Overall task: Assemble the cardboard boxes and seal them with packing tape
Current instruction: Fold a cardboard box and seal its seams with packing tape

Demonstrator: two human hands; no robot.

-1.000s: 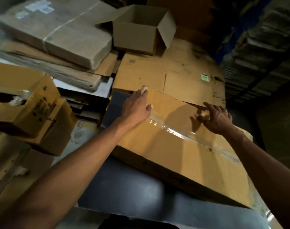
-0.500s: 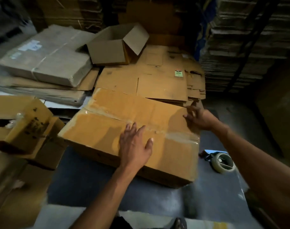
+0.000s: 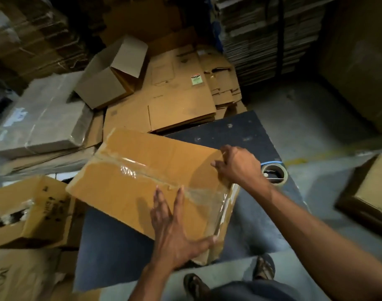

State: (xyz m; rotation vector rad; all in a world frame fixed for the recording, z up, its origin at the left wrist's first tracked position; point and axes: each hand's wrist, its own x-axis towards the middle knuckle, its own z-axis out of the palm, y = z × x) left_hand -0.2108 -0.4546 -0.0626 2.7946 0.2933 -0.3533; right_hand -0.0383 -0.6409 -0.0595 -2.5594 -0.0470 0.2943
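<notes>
- On the dark blue mat (image 3: 229, 131), the taped cardboard box (image 3: 129, 192) is lying with its long axis running from far-left to near-right, slightly tilted toward the person.
- Along that axis a strip of clear packing tape (image 3: 155, 177) is covering the centre seam and wrapping over the box's near-right end.
- The left hand (image 3: 175, 233) is pressing flat on the box top, fingers straight and apart, thumb hooking the near-right corner.
- The right hand (image 3: 238, 166) is resting at the box's far-right edge, fingers curled over it; whether it is truly gripping the edge is hard to tell.
- Just beyond the box's right end, the tape roll (image 3: 273, 173) is sitting on the mat, nearer the right hand.
- Judging by this, the seam looks sealed; the next move likely turns on both hands rotating or flipping the box about its long axis.
</notes>
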